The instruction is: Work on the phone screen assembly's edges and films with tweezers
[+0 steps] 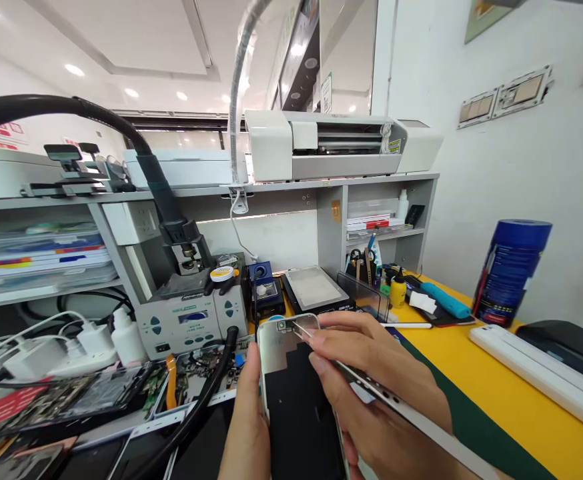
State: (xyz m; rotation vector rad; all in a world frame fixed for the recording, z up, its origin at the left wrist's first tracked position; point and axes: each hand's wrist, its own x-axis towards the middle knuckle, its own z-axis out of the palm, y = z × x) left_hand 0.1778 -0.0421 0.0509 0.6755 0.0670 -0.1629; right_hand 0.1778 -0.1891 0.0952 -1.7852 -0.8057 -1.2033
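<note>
- Phone part (296, 427) sits upright, tilted back towards me, low in the middle of my head view, held up between the two hands; it has a pale rounded rim, a shiny metal section at the top with a stepped lower edge, and matte black below.
- Near its top edge I see a small greenish square piece (281, 325) in a narrow slot.
- My left hand (249, 417) grips the part's left edge, thumb along the rim.
- My right hand (381, 387) pinches metal tweezers (416, 417), their tips at the slot; I cannot tell whether the tips touch anything.
- Under and around the hands, a yellow tabletop (439, 343) carries a dark green mat (471, 410).
- To the left I have loose circuit boards (194, 373), a black hose (209, 397) and a grey control station (186, 327).
- To the right stand a yellow bottle (397, 292) and a blue canister (514, 267).
- Behind, a grey shelf (281, 193) bears a white roller machine (271, 147), beneath a white ceiling (141, 33) with round lamps.
</note>
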